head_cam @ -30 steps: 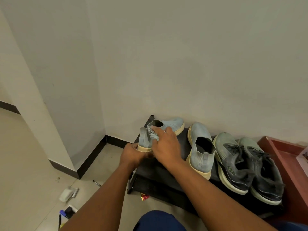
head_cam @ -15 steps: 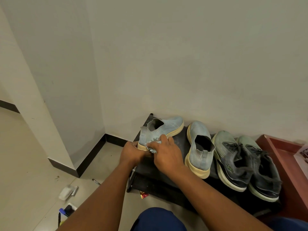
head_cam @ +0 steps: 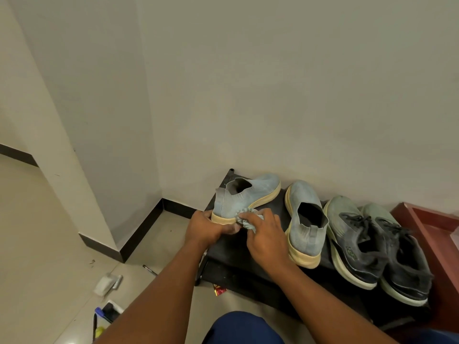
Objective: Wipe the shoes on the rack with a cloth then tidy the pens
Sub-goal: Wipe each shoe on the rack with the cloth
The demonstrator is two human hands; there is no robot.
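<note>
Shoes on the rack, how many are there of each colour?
Light blue knit slip-on shoes with cream soles: 2
Grey-green lace-up sneakers with dark heels: 2
Total: 4

The cloth (head_cam: 246, 219) is mostly hidden under the right hand (head_cam: 267, 238). Well below and left of the left hand (head_cam: 205, 228), pens (head_cam: 95, 324) run off the frame's edge, too small to count.
</note>
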